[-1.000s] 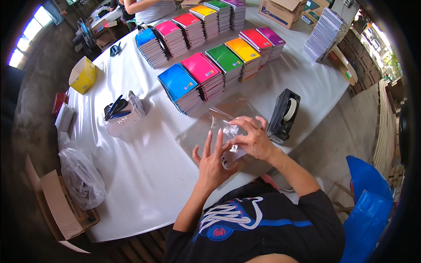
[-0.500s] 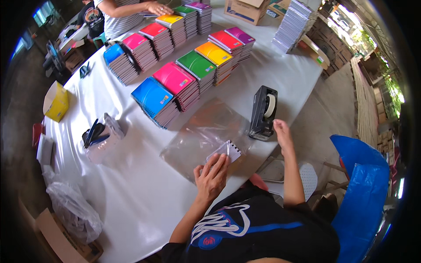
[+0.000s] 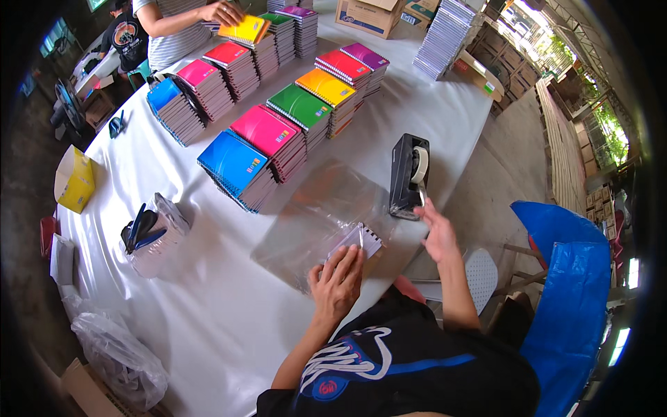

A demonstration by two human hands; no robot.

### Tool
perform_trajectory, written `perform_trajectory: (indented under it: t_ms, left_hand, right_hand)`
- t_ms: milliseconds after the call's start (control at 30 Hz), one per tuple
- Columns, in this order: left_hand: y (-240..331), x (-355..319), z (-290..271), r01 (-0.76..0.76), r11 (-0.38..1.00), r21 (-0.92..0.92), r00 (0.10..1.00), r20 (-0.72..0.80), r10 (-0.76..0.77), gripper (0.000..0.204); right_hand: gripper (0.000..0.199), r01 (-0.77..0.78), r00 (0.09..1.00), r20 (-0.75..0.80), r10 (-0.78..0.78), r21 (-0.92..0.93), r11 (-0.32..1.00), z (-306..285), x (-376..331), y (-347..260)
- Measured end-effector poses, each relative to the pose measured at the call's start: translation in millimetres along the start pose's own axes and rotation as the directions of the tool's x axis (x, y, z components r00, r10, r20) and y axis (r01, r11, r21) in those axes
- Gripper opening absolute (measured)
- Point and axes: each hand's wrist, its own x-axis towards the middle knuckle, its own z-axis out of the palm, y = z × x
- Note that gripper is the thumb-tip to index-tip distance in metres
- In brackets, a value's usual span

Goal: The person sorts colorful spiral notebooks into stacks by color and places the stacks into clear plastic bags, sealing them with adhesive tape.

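Note:
My left hand (image 3: 338, 281) presses flat on a small spiral notebook wrapped in a clear plastic bag (image 3: 356, 240) near the table's front edge. A stack of clear plastic bags (image 3: 316, 215) lies just beyond it. My right hand (image 3: 438, 226) reaches to the base of a black tape dispenser (image 3: 408, 174), fingers at the tape end; whether it pinches tape I cannot tell. Stacks of coloured spiral notebooks stand further back: blue (image 3: 236, 167), pink (image 3: 272, 139), green (image 3: 303, 111), yellow (image 3: 332, 90).
Another person's hand (image 3: 221, 12) rests on a yellow notebook at the far side. A clear bag of pens (image 3: 149, 236) stands at the left, a yellow box (image 3: 75, 179) beyond it. A blue chair (image 3: 566, 278) is at my right, cardboard boxes (image 3: 368, 12) at the back.
Both hands held the bagged notebook a second ago. It now lies on the table under my left hand, and my right hand has gone to the tape dispenser.

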Motion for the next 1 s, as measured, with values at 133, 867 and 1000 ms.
perform_trajectory:
  t_ms: [133,867,1000]
  left_hand:
    - [-0.3,-3.8,7.6,0.011,0.998,-0.061,0.999,-0.031,-0.013,0.037]
    - [-5.0,-1.6,-0.2,0.112,0.992,-0.06,0.987,0.123,-0.104,0.066]
    - [-0.5,11.4,-20.0,0.374,0.894,-0.246,0.894,0.352,-0.277,0.077]
  right_hand:
    - [0.023,0.143,0.96,-0.089,-0.264,-0.656,0.741,-30.5,0.2,52.2]
    - [0.048,0.475,0.876,0.399,-0.271,-0.613,0.632,61.0,-69.7,73.9]
    - [0.045,0.316,0.923,0.375,-0.088,-0.606,0.73,42.4,-49.2,89.2]
